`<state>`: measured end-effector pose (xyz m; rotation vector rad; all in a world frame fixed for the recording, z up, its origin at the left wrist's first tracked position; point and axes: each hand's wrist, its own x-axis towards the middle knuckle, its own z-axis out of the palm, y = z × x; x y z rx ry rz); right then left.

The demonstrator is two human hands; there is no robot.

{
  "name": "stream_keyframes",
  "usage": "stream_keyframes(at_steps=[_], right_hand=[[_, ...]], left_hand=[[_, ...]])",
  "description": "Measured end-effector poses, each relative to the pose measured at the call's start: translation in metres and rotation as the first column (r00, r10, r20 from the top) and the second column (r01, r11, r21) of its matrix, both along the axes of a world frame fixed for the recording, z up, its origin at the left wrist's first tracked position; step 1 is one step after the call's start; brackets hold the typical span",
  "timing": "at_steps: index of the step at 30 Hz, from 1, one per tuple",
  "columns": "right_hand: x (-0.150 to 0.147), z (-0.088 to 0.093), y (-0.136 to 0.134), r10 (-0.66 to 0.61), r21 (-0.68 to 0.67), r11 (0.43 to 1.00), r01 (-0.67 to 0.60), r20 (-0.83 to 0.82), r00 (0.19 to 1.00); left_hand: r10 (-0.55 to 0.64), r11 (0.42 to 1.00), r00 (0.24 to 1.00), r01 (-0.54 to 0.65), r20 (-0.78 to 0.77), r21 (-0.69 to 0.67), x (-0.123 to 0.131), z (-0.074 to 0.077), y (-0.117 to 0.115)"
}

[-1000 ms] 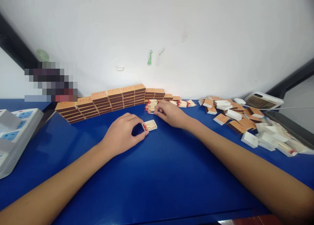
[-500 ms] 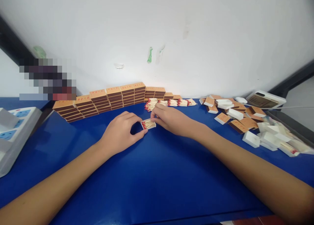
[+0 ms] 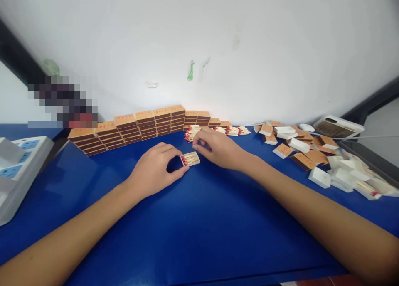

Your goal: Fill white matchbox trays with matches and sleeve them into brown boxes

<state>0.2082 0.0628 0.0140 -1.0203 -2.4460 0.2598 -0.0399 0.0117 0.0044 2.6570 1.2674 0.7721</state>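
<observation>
My left hand [image 3: 154, 169] pinches the left end of a small white matchbox tray [image 3: 190, 159] filled with red-tipped matches, which rests on the blue table [image 3: 202, 228]. My right hand [image 3: 218, 146] hovers just behind and right of the tray, fingers curled together; whether they hold matches is hidden. Right behind that hand a row of loose red-tipped matches [image 3: 218, 131] lies on the table.
Stacked orange matchboxes [image 3: 137, 124] form a low wall along the back. A heap of orange sleeves and white trays [image 3: 311, 153] covers the right side, with a phone [image 3: 338, 128] behind it. A white power strip [image 3: 18, 169] sits at the left edge.
My right hand went from the loose matches down to the tray, then lifted slightly back toward the match pile. My left hand kept hold of the tray.
</observation>
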Motion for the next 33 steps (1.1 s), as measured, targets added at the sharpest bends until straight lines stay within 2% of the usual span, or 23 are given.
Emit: stream_keyframes(at_steps=[4,11,25,33], right_hand=[[0.008,-0.01,0.019,-0.11,0.036,0.993,0.111,-0.04,0.993],[0.012,-0.021,0.031,-0.099,-0.015,0.995,0.099,0.01,0.995],[0.008,-0.018,0.032,-0.069,-0.091,0.993,0.074,0.063,0.996],[0.012,-0.005,0.023,-0.067,-0.075,0.994,0.074,0.096,0.993]], left_hand=[[-0.019,0.999,1.0,0.019,-0.001,-0.027,0.001,0.001,-0.001],[-0.028,0.999,1.0,0.027,-0.008,-0.039,0.001,0.002,-0.002],[-0.038,0.998,0.999,0.038,-0.004,-0.043,0.001,0.003,-0.001],[-0.013,1.0,1.0,0.012,-0.012,-0.021,0.001,0.003,-0.001]])
